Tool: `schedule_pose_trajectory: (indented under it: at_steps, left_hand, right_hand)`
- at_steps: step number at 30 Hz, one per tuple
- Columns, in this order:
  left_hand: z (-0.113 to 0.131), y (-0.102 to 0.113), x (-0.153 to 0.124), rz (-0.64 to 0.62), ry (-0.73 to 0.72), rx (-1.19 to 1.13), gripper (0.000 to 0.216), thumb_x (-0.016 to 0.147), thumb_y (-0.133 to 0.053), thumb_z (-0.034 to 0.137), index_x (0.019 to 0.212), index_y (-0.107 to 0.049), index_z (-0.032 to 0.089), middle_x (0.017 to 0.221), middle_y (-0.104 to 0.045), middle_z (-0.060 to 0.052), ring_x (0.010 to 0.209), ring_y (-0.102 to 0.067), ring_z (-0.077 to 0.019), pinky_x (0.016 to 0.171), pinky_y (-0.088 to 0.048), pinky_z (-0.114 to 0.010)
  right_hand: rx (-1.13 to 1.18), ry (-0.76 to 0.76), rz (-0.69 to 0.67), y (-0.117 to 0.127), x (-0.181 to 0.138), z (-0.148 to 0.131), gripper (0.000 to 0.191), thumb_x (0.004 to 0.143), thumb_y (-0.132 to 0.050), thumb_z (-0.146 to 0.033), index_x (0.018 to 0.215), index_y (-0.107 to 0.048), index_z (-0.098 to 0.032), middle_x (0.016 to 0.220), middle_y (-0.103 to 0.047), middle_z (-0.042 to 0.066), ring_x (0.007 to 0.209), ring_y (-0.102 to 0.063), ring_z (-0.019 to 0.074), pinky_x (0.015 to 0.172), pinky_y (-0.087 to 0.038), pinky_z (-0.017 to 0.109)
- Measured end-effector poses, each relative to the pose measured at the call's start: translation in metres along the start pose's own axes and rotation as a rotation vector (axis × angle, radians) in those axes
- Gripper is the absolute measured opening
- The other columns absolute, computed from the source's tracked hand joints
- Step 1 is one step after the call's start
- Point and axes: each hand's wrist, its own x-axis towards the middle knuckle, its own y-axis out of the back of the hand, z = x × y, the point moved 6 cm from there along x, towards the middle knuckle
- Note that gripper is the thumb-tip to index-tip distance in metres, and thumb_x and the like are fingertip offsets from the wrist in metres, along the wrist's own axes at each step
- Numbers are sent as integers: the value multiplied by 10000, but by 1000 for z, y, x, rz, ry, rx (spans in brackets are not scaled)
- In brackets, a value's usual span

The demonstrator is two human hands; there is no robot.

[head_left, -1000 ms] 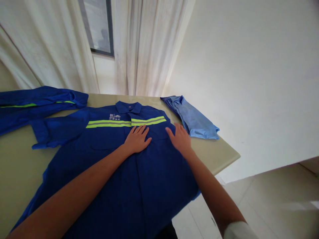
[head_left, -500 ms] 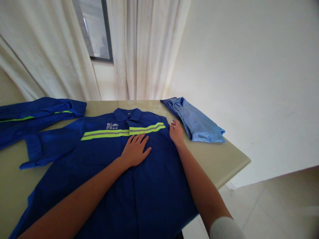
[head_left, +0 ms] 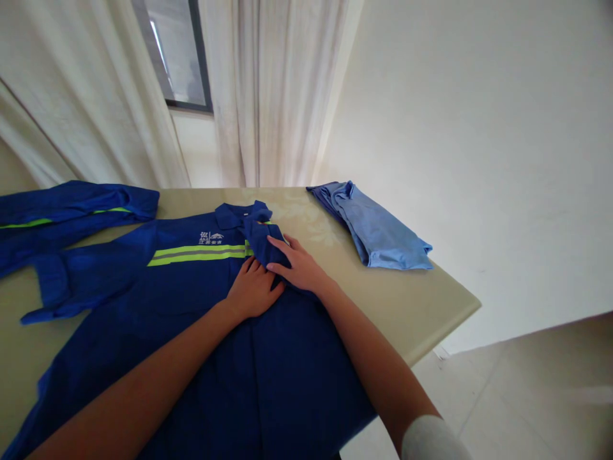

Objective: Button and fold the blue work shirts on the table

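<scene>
A dark blue work shirt (head_left: pixel 191 319) with a yellow-green reflective band lies face up on the beige table (head_left: pixel 421 313). My left hand (head_left: pixel 251 291) lies flat on its chest, fingers spread. My right hand (head_left: pixel 299 268) grips the shirt's right shoulder, which is folded inward over the chest and rests against my left fingertips. The shirt's left sleeve stretches out toward the left.
A folded light blue garment (head_left: pixel 378 227) lies at the table's back right. Another dark blue garment with a reflective stripe (head_left: pixel 67 211) lies at the back left. White curtains and a window stand behind the table. The table's right edge drops to a tiled floor.
My right hand took hold of the shirt's right shoulder and drew it left over the chest. My left hand stayed pressed on the shirt.
</scene>
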Motion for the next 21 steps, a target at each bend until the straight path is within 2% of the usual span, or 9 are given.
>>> schedule_pose_trajectory:
  at_steps: [2,5,7,9,12,13,16,18,21]
  left_hand:
    - [0,0,-1,14,-9,-11,516,1020,-485,485,1361,-690,156,1478,-628,-182,1455,-488,-364,1255,-289,-551]
    - [0,2,-1,42,-11,-21,541,1022,-481,502,1425,-645,181,1510,-605,-168,1464,-477,-356,1250,-304,-553]
    - [1,2,-1,39,-7,-13,542,1023,-482,499,1425,-643,173,1498,-613,-171,1459,-479,-357,1253,-299,-551]
    - [1,3,0,32,-6,-7,540,1026,-476,500,1410,-649,163,1487,-619,-176,1452,-481,-361,1254,-294,-551]
    - [1,4,0,31,-10,-16,545,1034,-447,521,1392,-653,166,1469,-626,-177,1426,-500,-357,1249,-303,-549]
    - [1,4,0,32,-12,-21,552,1036,-436,528,1401,-645,170,1480,-618,-173,1424,-502,-350,1250,-302,-544]
    - [-1,2,0,39,-5,-37,604,1046,-397,541,1494,-577,178,1588,-529,-156,1473,-461,-331,1264,-281,-531]
    - [-3,0,0,41,9,-54,639,1050,-372,556,1549,-528,188,1642,-469,-144,1509,-425,-323,1272,-264,-527]
    - [-4,-4,1,25,25,-70,656,1051,-347,580,1563,-518,208,1654,-458,-133,1522,-412,-318,1277,-248,-524]
  right_hand:
    - [-33,-99,50,3,-2,0,752,984,-654,-552,1645,-377,-323,1606,-488,113,1497,-449,301,1215,-390,499]
    - [-90,-287,74,11,-6,15,707,961,-665,-613,1513,-559,-184,1410,-648,188,1324,-606,326,1124,-461,478]
    - [-124,-270,46,13,-5,17,624,917,-727,-611,1342,-681,-156,1284,-709,181,1218,-660,308,1076,-484,435]
    - [-129,-186,47,13,-4,14,439,917,-768,-498,1209,-727,-173,1207,-732,138,1139,-678,260,1036,-494,382]
    - [-89,-132,90,16,-1,13,107,955,-699,-265,1030,-743,-205,1068,-747,69,1022,-686,203,974,-502,335]
    - [-63,-133,118,18,0,15,83,959,-664,-229,990,-739,-212,1032,-748,54,1003,-686,197,965,-503,330]
    - [63,-221,321,41,1,40,115,956,-606,-258,984,-712,-224,988,-741,28,987,-683,198,957,-514,334]
    - [212,-384,536,66,-6,74,151,937,-596,-320,1006,-686,-221,953,-728,16,954,-682,201,915,-542,333]
    - [581,-652,805,94,-27,130,202,893,-626,-390,1005,-642,-223,852,-699,-7,838,-686,193,773,-587,313]
